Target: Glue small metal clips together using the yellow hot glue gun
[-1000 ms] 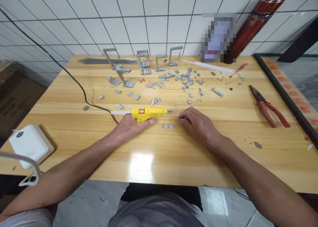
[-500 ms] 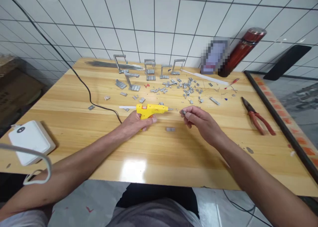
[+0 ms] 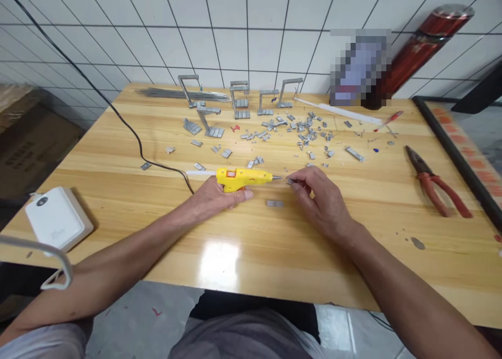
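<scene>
My left hand (image 3: 217,198) is wrapped round the handle of a yellow hot glue gun (image 3: 245,178), whose metal nozzle points right. A white glue stick (image 3: 201,173) juts from its rear. Just beyond the nozzle tip, my right hand (image 3: 319,194) pinches a small grey piece (image 3: 291,181) between thumb and fingertips. Whether nozzle and piece touch, I cannot tell. Below them a flat grey strip (image 3: 275,203) lies on the wooden table (image 3: 251,244). Several small grey stands (image 3: 209,122) with bent arms stand farther back.
Loose grey pieces (image 3: 309,131) are scattered behind my hands. Red-handled pliers (image 3: 435,183) lie at right, near a black-edged frame (image 3: 455,149). A red thermos (image 3: 419,58) stands at the back. At left are a white power bank (image 3: 58,220) and a dark cord (image 3: 133,134).
My right hand has turned, bringing the small grey piece lower and closer to the nozzle. The left hand keeps its grip on the glue gun. The camera view has shifted slightly.
</scene>
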Motion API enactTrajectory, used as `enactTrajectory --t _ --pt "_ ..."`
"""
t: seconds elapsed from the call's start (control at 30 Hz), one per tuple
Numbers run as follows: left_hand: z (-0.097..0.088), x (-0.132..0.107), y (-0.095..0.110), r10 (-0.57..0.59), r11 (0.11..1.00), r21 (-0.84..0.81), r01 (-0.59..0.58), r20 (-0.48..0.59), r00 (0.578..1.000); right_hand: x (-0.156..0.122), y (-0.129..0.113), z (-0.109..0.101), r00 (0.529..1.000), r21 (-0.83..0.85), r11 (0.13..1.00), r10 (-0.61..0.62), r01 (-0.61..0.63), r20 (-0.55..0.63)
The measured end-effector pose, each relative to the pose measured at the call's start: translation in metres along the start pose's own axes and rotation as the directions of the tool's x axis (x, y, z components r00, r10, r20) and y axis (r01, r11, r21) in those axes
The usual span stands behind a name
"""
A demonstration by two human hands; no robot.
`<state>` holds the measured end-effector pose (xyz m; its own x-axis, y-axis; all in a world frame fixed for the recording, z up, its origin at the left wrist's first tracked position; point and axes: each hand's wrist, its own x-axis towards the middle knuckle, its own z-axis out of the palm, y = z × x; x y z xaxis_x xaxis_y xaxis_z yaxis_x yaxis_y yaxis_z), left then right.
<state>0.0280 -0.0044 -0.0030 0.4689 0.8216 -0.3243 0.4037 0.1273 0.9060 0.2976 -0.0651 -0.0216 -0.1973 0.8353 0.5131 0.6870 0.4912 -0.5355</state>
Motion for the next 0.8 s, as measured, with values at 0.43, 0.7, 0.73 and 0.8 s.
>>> enactTrajectory --t 0.43,0.7,0.73,0.8 --pt "0.0020 -0.0027 0.0052 -0.021 0.997 0.069 0.024 -0.045 0.999 -0.0039 -0.0002 0.0028 0.995 -0.053 0.995 -0.089 0.087 -0.041" --pt "-0.0009 -0.0013 -0.0015 -0.024 1.000 0.010 0.024 -0.032 0.999 -0.0039 -0.0040 0.0014 0.996 -0.050 0.995 -0.083 0.081 -0.024" --pt "-0.0010 -0.0011 -0.0020 -0.023 1.000 0.007 0.024 -0.034 0.999 -0.0038 -0.0042 0.0014 0.996 -0.051 0.995 -0.088 0.086 -0.031" --pt "-0.0005 -0.0009 -0.0018 -0.023 1.000 -0.002 0.023 -0.036 0.999 -0.0036 -0.0041 0.0016 0.994 -0.055 0.994 -0.098 0.096 -0.044"
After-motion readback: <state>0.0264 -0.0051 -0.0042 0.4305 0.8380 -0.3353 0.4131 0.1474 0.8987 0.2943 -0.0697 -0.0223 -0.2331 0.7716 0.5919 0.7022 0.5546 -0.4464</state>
